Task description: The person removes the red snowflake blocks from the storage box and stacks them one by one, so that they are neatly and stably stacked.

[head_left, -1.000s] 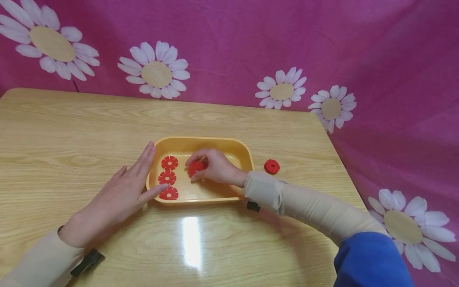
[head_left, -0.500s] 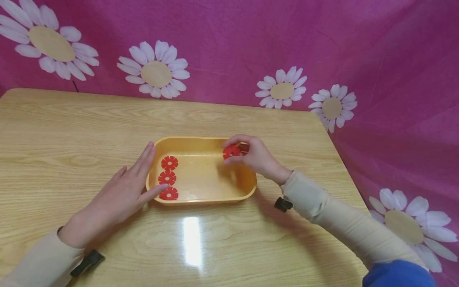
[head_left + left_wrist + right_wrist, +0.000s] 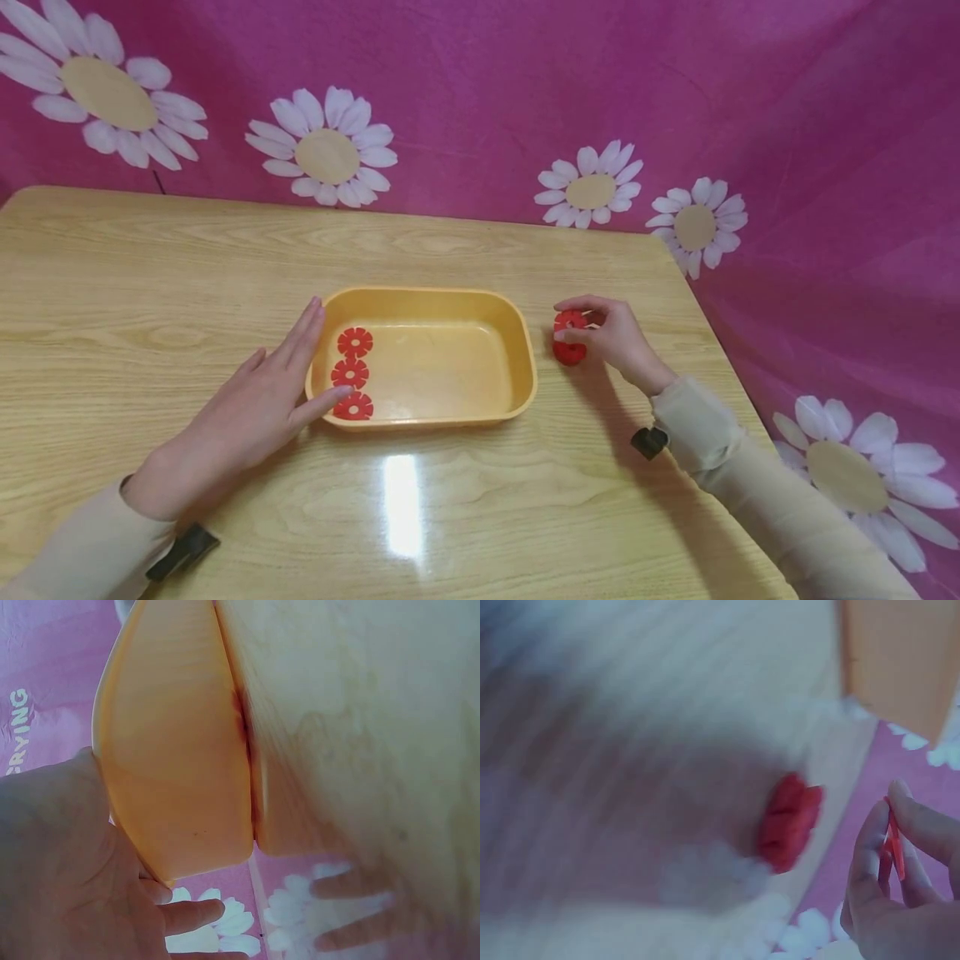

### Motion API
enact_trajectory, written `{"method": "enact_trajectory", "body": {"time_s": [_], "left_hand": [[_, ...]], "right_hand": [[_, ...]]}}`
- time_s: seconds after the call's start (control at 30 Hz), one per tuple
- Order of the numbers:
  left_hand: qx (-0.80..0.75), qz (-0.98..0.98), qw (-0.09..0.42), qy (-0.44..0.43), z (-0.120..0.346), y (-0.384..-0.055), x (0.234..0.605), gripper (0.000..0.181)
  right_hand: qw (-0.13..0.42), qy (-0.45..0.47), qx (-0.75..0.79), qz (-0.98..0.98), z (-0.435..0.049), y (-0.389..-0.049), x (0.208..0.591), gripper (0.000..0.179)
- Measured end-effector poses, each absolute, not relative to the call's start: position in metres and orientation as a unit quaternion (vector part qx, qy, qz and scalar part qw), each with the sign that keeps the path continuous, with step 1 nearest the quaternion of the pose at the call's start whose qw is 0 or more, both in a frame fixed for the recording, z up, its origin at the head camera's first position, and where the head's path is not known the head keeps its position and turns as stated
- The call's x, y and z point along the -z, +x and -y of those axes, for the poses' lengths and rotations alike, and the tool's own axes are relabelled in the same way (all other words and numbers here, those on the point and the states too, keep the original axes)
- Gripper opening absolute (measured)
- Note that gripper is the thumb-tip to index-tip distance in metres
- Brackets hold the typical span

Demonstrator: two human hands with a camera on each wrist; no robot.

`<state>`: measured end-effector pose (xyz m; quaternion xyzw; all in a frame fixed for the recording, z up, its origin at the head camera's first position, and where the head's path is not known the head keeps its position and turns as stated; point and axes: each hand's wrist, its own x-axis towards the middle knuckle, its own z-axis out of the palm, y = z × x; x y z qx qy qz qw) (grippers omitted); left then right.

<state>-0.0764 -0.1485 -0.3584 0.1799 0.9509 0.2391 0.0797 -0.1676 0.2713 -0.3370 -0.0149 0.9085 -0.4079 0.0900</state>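
Observation:
Between its fingertips and thumb, my right hand (image 3: 617, 337) pinches a red notched plastic disc (image 3: 569, 319) to the right of the tray. Close by it lies a small stack of red discs (image 3: 570, 356); in the right wrist view the held disc (image 3: 895, 844) is apart from that stack (image 3: 786, 823). My left hand (image 3: 251, 404) rests against the left end of the yellow tray (image 3: 427, 423), fingers straight, thumb reaching over the rim. Inside the tray three flower-shaped red discs (image 3: 350, 372) lie in a column along the left side, the nearest partly behind the thumb.
The tray stands on a wood-grain table (image 3: 450, 258). A magenta curtain (image 3: 465, 108) with white daisies hangs along the table's back and right edges.
My right hand has lifted the red disc out of the tray and carried it right, over the rim, to the stack. The left hand and the tray have stayed in place.

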Motion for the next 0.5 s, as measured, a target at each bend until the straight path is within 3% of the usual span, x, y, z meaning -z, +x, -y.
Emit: {"method": "enact_trajectory", "body": {"time_s": [0.5], "left_hand": [[-0.241, -0.951, 0.074, 0.18, 0.148, -0.075, 0.358, 0.1]], "right_hand": [[0.103, -0.008, 0.381, -0.919, -0.285, -0.162, 0.358, 0.039]]}}
